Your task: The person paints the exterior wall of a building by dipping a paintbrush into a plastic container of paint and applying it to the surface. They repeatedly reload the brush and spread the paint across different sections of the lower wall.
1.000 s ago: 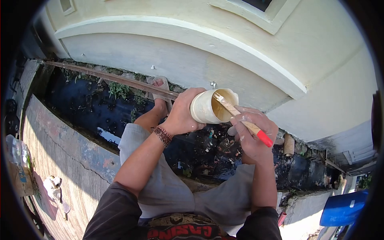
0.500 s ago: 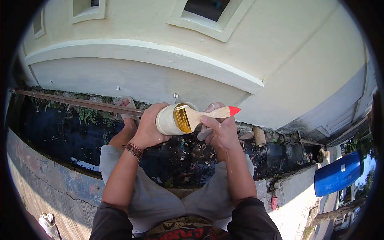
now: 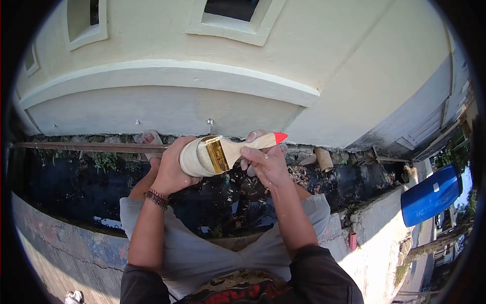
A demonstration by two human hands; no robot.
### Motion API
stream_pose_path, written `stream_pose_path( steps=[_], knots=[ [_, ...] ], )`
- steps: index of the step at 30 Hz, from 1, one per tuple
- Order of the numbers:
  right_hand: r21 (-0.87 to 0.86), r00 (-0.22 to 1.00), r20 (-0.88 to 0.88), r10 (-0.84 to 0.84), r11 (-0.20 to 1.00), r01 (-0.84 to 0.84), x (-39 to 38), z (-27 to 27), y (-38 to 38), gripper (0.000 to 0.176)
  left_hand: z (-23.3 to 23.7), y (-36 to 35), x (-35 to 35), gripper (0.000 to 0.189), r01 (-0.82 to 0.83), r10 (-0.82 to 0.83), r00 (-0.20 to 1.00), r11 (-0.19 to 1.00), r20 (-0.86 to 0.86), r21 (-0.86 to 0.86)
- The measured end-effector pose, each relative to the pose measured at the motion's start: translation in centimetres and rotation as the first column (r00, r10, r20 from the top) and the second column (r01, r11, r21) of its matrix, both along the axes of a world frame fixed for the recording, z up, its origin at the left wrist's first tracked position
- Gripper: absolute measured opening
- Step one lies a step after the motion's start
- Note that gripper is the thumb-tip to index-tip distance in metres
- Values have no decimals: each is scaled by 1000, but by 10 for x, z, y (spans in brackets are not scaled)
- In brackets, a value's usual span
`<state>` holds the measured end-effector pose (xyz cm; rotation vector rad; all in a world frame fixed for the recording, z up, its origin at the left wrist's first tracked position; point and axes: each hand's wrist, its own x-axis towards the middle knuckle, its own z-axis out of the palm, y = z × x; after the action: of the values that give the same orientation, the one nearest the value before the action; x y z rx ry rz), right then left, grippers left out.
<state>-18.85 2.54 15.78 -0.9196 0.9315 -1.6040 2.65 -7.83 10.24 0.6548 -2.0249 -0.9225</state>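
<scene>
My left hand [image 3: 173,167] is wrapped round a pale paint can [image 3: 191,158], which is tilted toward the right. A wide paintbrush [image 3: 230,153] with a wooden handle, red tip and gold band is pinched in my right hand [image 3: 268,164]. Its bristles sit at the can's mouth, and whitish paint shows there; how deep they reach is hidden. Both hands are above the ditch, close to the wall. Pale paint specks dot my right hand and wrist.
Ahead rises a cream wall [image 3: 314,55] with a ledge and window openings. Below runs a ditch of dark water [image 3: 76,185], crossed by a long rusty beam [image 3: 86,147]. A blue barrel [image 3: 430,195] lies at the right. Concrete pavement [image 3: 66,263] borders the near side.
The can and brush have shifted slightly left in view, and the brush band has turned a little at the can's mouth. The view itself has tilted. Both hands keep their hold.
</scene>
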Motion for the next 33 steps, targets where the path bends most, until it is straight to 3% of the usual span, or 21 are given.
stream_pose_path(
  steps=[2, 5, 6, 8, 9, 10, 12, 14, 16, 20, 22, 24, 26, 27, 28, 32, 33],
  knots=[
    [-68, 998, -61, -22, 998, 18, -8, -2, 7, 23, 0, -2, -5, 81, 13, -13, 999, 1000, 32, -12],
    [-81, 885, -443, -140, 990, 116, -8, 12, 21, 21, 1, -1, -13, 82, 51, -51, 998, 999, 34, 13],
    [-83, 893, -431, -130, 991, 104, -11, 9, 20, 21, 2, 0, -15, 82, 85, -86, 996, 995, 14, 52],
    [-550, 679, -642, -355, 831, -86, -16, 2, 10, 18, 4, 1, -19, 84, 63, -66, 997, 996, 41, 67],
    [-497, 586, -730, -352, 862, -101, -18, 5, 15, 25, 5, 2, -22, 84, 94, -97, 995, 992, 29, 89],
    [-505, 614, -713, -339, 856, -114, -18, 5, 17, 25, 5, 2, -25, 85, 122, -125, 992, 986, 19, 110],
    [-597, 353, -775, -525, 791, -135, -19, 5, 20, 30, -4, 0, -32, 85, 167, -174, 985, 968, 18, 188],
    [-601, 341, -780, -524, 779, -178, -25, 1, 20, 34, -14, -3, -39, 84, 206, -208, 978, 956, -9, 211],
    [-681, 272, -724, -634, 722, -127, -29, -10, 19, 39, -10, -2, -46, 84, 198, -204, 979, 965, 16, 170],
    [-672, 287, -713, -640, 740, -21, -29, -14, 23, 33, -12, 0, -54, 84, 188, -197, 980, 960, 26, 209],
    [-521, 496, -711, -499, 847, 105, -34, -23, 31, 29, -11, 2, -55, 84, 145, -152, 986, 985, 65, 98],
    [-432, 584, -709, -395, 898, 82, -45, -20, 38, 28, -14, 1, -57, 81, 142, -141, 989, 990, 39, -22],
    [-466, 708, -605, -365, 883, 58, -58, -29, 43, 33, -21, -2, -59, 78, 133, -129, 991, 985, 43, -106],
    [-324, 775, -551, -311, 935, 145, -58, -23, 54, 33, -23, -1, -59, 78, 114, -110, 993, 988, 46, -101],
    [-316, 778, -554, -296, 939, 133, -62, -26, 57, 33, -26, 1, -61, 79, 82, -78, 996, 988, 39, -130],
    [-334, 756, -453, -472, 876, 347, -72, -32, 62, 30, -23, 3, -60, 79, 35, -31, 999, 979, 20, -199],
    [-283, 849, -212, -484, 862, 421, -61, -28, 59, 30, -23, 4, -60, 79, 50, -49, 999, 979, 9, -200]
  ],
)
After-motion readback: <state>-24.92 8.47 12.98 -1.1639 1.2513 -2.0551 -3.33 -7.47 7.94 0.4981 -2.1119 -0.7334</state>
